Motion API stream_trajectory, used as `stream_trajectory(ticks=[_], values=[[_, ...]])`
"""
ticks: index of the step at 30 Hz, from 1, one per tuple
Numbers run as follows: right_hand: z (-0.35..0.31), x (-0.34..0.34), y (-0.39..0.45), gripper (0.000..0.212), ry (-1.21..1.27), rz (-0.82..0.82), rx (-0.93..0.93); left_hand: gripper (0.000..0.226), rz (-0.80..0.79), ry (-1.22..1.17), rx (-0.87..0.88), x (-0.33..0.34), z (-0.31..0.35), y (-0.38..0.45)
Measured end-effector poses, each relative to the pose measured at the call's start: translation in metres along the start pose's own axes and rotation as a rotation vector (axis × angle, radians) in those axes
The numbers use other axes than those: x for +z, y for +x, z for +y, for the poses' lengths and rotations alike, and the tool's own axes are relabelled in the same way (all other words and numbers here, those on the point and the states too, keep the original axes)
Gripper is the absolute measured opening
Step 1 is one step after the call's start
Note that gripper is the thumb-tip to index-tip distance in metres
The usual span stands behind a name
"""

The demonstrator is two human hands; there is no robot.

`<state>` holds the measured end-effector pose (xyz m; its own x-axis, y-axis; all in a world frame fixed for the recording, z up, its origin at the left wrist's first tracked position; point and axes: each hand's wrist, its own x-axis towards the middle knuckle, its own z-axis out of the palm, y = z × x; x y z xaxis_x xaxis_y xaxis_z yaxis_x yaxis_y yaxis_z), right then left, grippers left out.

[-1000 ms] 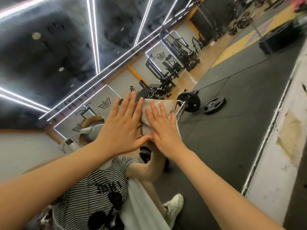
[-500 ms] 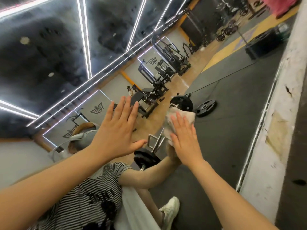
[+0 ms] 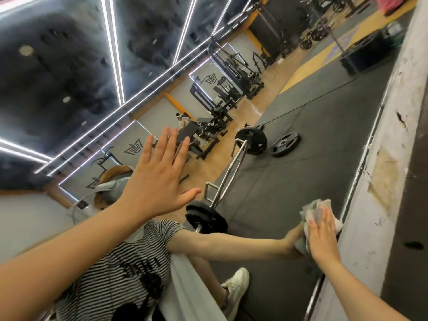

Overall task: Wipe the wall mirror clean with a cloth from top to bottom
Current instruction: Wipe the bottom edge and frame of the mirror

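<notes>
The wall mirror (image 3: 289, 181) fills most of the view and reflects a gym. My left hand (image 3: 157, 179) lies flat on the glass with its fingers spread straight. My right hand (image 3: 322, 235) presses a crumpled pale cloth (image 3: 312, 209) flat against the mirror, close to the metal frame strip (image 3: 361, 172) at the mirror's edge. The fingers of that hand are straight on the cloth. The cloth bunches out past the fingertips.
Past the frame runs a worn white painted band (image 3: 389, 158) with chips and stains, then dark flooring (image 3: 414, 205). The mirror reflects a barbell, weight plates, benches, racks, ceiling light strips and a person in a striped shirt.
My right hand has slid the cloth away from my left hand, across the glass toward the mirror's framed edge. My left hand has stayed flat on the mirror.
</notes>
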<state>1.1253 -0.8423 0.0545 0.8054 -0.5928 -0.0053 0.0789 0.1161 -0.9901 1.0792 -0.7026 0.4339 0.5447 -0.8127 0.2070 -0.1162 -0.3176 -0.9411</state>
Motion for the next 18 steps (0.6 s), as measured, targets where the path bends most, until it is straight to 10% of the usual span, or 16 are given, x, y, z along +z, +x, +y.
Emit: stream_trajectory(ticks=[10, 18], values=[[-0.022, 0.015, 0.019, 0.056, -0.035, 0.076, 0.17, 0.077, 0.021, -0.012, -0.018, -0.002, 0.002, 0.001], [-0.151, 0.034, 0.012, 0.053, -0.141, -0.051, -0.245, 0.071, -0.036, -0.024, -0.01, -0.007, 0.001, 0.001]])
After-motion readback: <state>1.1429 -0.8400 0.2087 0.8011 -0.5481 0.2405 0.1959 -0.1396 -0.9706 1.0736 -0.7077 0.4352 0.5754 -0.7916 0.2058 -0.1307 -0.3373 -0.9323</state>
